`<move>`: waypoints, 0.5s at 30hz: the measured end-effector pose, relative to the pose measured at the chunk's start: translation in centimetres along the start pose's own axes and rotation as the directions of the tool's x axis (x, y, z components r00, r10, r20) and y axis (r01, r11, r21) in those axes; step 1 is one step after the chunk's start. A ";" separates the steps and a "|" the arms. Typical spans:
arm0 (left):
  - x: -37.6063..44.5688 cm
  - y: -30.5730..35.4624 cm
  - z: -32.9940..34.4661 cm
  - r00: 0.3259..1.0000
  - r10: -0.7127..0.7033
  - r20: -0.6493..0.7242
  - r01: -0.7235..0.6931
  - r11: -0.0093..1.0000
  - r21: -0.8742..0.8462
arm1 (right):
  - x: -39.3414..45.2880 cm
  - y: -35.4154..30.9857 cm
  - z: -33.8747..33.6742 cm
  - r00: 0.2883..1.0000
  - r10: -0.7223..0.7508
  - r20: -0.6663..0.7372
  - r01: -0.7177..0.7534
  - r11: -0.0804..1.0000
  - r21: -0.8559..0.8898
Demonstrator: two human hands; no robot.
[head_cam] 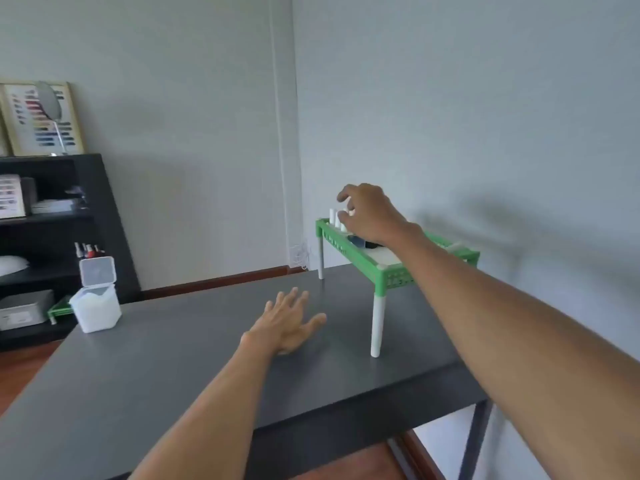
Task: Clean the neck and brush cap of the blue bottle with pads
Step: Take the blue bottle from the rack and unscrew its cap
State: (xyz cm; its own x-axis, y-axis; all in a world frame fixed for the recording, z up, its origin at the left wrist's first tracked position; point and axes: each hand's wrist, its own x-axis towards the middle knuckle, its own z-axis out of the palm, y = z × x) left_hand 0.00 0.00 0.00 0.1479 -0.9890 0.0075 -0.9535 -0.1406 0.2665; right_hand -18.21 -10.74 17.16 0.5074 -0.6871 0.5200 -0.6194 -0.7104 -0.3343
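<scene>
The left hand lies palm down with fingers straight and spread, its forearm reaching forward from the lower edge. The right hand is raised higher and further out on a nearly straight arm, palm down, fingers loosely curled, holding nothing visible.

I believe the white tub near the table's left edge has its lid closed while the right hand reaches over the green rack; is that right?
Not quite: the head view shows the white tub with its hinged lid standing open, not closed. The rest holds: it sits near the left edge of the table, and the right hand reaches over the green rack.
</scene>
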 end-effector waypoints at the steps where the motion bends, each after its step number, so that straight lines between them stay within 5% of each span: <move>1: 0.2 0.5 0.4 1.000 0.027 0.005 -0.027 1.000 0.006 | 0.1 0.8 -0.4 0.999 0.044 -0.003 -0.044 0.999 0.001; 9: 1.6 1.1 2.4 0.996 0.056 0.064 -0.062 0.994 0.095 | -0.3 4.2 -0.1 0.988 0.137 0.070 -0.140 0.990 0.036; 15: 1.2 0.5 2.2 0.996 0.072 0.050 -0.076 0.994 0.073 | -0.1 4.2 0.7 0.980 0.199 -0.007 -0.195 0.966 0.170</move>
State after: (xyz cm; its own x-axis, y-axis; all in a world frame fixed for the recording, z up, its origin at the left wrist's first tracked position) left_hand -0.85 -1.35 -2.00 0.0655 -0.9976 -0.0216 -0.9786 -0.0684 0.1941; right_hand -20.44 -13.77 15.20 0.3696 -0.8139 0.4483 -0.5959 -0.5778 -0.5577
